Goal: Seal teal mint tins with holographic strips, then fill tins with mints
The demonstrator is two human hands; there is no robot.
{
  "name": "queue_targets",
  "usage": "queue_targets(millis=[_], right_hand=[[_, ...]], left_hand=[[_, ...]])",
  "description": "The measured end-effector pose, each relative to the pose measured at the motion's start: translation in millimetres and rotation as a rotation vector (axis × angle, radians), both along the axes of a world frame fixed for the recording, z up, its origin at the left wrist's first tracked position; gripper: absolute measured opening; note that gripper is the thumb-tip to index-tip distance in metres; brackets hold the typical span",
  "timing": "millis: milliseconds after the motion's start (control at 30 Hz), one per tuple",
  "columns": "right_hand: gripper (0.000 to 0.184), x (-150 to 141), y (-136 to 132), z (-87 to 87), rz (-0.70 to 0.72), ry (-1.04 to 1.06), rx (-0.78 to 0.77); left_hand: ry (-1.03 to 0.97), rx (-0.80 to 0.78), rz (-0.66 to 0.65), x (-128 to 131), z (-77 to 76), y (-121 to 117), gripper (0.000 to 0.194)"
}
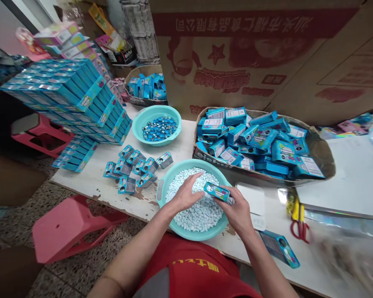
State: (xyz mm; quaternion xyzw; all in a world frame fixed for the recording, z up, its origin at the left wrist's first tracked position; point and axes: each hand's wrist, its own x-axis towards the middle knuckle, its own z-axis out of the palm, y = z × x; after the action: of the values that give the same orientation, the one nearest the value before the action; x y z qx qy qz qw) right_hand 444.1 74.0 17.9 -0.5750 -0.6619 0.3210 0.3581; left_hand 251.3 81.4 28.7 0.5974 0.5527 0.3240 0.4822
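Note:
My right hand grips a small blue candy box, tilted over a turquoise basin of small white candies. Just left of that box is my left hand, over the candies with its fingers stretched and thumb apart; nothing shows in it. Several small upright blue boxes with clear windows stand to the left of the basin. Behind them, a second turquoise bowl contains round blue and silver pieces.
A cut-down carton full of blue boxes stands behind the basin. Stacked blue packs rise at the left. To the right lie a white flat device, red-handled scissors and a flat blue package. Red stools stand below.

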Motion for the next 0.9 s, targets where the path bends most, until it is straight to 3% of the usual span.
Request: queue_targets(millis=[100, 167, 267, 367, 433, 567, 667, 733, 800, 900], right_hand=[[0.038, -5, -7, -2.0, -0.002, 0.102, -0.057], [0.054, -1, -13, 0.3, 0.013, 0.185, -0.093], [0.076, 30, -24, 5.4, -0.124, 0.197, -0.065], [0.072, 90, -41, 4.3, -0.487, 0.041, -0.012], [0.073, 131, -57, -2.1, -0.677, -0.121, -0.007], [0.088, 181, -88, -27.0, -0.741, -0.355, -0.078], [0.092, 189, -100, -49.7, -0.701, -0.388, -0.191], [0.085, 187, -103, -59.9, -0.676, -0.335, -0.292], [0.073, 183, -103, -62.6, -0.669, -0.267, -0.335], [0.062, 178, -95, -52.1, -0.68, -0.273, -0.245]], left_hand=[[0.111, 0.122, -0.292, 1, 14.7, -3, 0.053], [0.238, 0.168, -0.317, 2, 18.2, -4, 0.039], [0.372, 0.247, -0.059, -12, 15.2, -1, 0.028], [0.479, 0.352, 0.347, -42, 9.1, 16, 0.03], [0.569, 0.374, 0.511, -62, 3.8, 36, 0.035], [0.699, 0.317, 0.585, -79, -13.8, 82, 0.039], [0.781, 0.313, 0.536, -73, -26.6, 108, 0.036], [0.814, 0.325, 0.508, -68, -31.3, 118, 0.033], [0.822, 0.322, 0.482, -64, -33.4, 124, 0.032], [0.822, 0.324, 0.474, -63, -35.1, 125, 0.034]])
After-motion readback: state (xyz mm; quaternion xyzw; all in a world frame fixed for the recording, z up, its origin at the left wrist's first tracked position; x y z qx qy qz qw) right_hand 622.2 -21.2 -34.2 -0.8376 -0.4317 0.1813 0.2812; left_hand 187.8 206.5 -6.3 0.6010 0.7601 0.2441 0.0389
